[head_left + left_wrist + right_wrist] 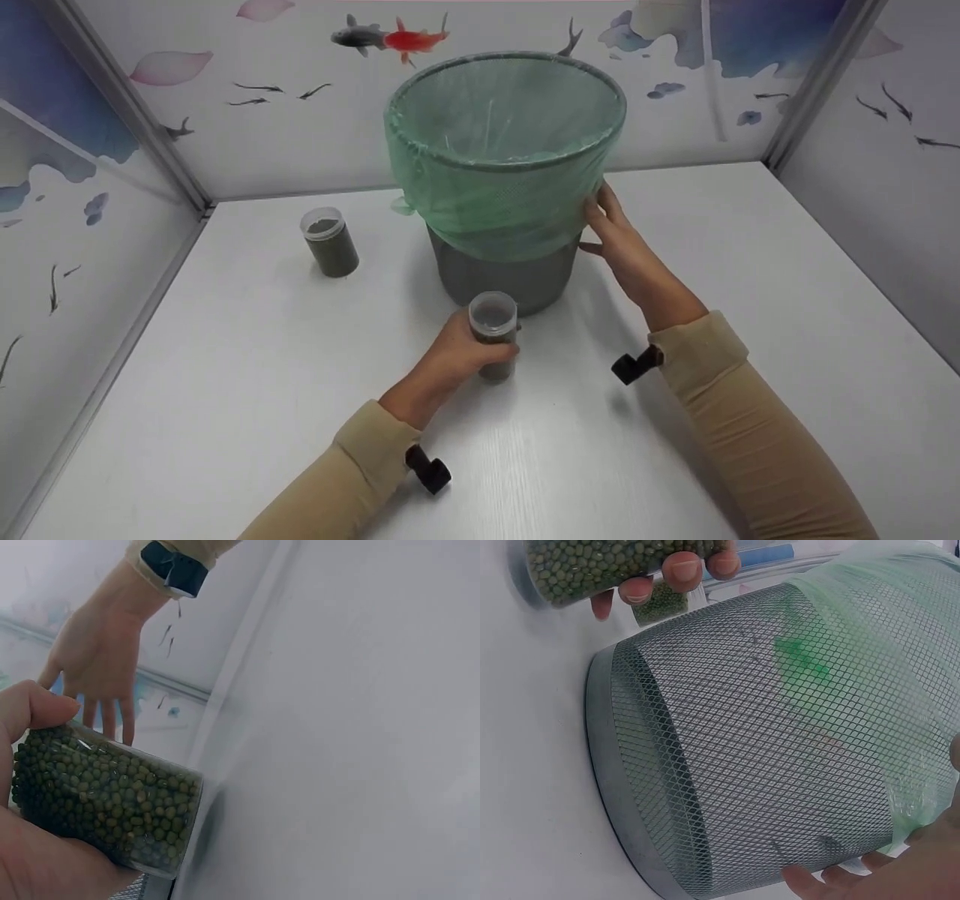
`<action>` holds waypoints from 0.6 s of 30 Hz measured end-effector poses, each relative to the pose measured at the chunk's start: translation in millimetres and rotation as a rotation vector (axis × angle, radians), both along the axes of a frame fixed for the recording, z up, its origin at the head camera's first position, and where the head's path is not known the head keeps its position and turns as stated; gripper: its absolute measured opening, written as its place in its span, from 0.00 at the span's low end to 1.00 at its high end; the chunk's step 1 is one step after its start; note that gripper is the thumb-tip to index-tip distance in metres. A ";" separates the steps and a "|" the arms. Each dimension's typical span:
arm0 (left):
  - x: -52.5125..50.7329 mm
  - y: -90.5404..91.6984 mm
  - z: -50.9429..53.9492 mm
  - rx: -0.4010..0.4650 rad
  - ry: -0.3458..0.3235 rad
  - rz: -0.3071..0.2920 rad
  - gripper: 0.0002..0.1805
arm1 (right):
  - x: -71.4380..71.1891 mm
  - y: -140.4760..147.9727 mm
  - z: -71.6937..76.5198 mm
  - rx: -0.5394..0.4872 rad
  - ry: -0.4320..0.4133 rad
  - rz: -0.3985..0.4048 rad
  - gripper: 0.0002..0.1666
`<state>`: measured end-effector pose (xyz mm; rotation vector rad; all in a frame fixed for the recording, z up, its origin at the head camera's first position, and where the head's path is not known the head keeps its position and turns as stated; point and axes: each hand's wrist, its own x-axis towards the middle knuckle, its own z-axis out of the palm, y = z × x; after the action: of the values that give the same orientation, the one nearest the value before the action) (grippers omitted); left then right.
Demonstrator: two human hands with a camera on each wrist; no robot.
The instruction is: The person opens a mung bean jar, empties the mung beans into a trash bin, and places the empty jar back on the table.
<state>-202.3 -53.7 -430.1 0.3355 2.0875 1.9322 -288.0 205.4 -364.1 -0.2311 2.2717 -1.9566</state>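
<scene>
My left hand (450, 352) grips a clear jar of green beans (112, 799), fingers and thumb wrapped around its side. The jar stands upright in front of a dark mesh wastebasket (750, 757); whether its base touches the table I cannot tell. A thin green plastic bag (502, 202) lines the wastebasket and hangs over its rim. My right hand (634, 259) rests against the wastebasket's right side at the bag's lower edge. Its fingers (109, 716) look straight and spread in the left wrist view.
A second jar of green beans (334, 244) stands on the white table (225, 360), left of the wastebasket. Panels printed with fish and petals (300, 142) border the table at the back and both sides.
</scene>
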 end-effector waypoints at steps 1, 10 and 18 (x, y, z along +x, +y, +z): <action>-0.3 0.8 -1.6 0.001 0.001 -0.007 0.33 | 0.1 -0.1 0.3 0.003 0.000 -0.001 0.52; 1.6 1.5 -7.6 0.018 -0.002 -0.036 0.34 | 0.7 0.0 0.1 0.024 -0.014 0.005 0.52; 1.8 3.9 -12.8 0.038 0.026 -0.031 0.37 | 6.5 6.6 1.8 0.035 -0.025 0.027 0.52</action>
<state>-200.6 -49.8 -442.9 0.4005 2.0509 1.9622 -281.4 212.1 -362.3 -0.2305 2.2728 -1.8949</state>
